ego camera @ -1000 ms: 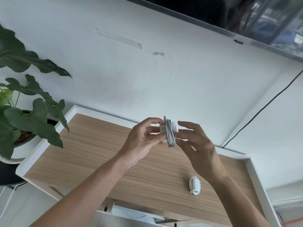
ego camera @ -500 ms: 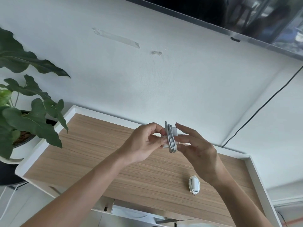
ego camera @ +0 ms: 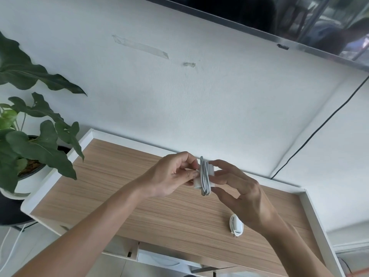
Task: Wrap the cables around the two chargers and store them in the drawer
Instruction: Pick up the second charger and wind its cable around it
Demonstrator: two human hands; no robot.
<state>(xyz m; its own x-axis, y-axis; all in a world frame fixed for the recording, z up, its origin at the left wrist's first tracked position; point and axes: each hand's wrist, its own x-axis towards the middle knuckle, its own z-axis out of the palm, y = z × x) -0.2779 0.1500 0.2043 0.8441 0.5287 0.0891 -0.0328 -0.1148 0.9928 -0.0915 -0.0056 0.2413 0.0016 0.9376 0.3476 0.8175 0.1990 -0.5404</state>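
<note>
My left hand [ego camera: 171,174] is curled, with the thumb and fingertips pinched together on the left side of a small white charger [ego camera: 210,176]. My right hand [ego camera: 242,193] meets it from the other side, the fingers spread a little and pressing on the charger's right face, the thumb underneath. Between the two hands the charger is held in the air above the cabinet top [ego camera: 123,188], not touching it. A white cable [ego camera: 204,176] is wound around the charger's middle in several close loops that stand upright, rising just above my fingers and hanging just below them. I cannot tell where the cable's loose end lies.

Below my right wrist, a second charger [ego camera: 236,225] lies on the wood-grain cabinet top with its own white cable looped around it, apart from my hands. At the near edge of the cabinet, a white drawer [ego camera: 159,260] stands partly open. To the left, a potted plant [ego camera: 30,144] with broad green leaves sits beside the cabinet. Behind it all is a white wall [ego camera: 199,96], with a thin black wire [ego camera: 319,128] running down it on the right.
</note>
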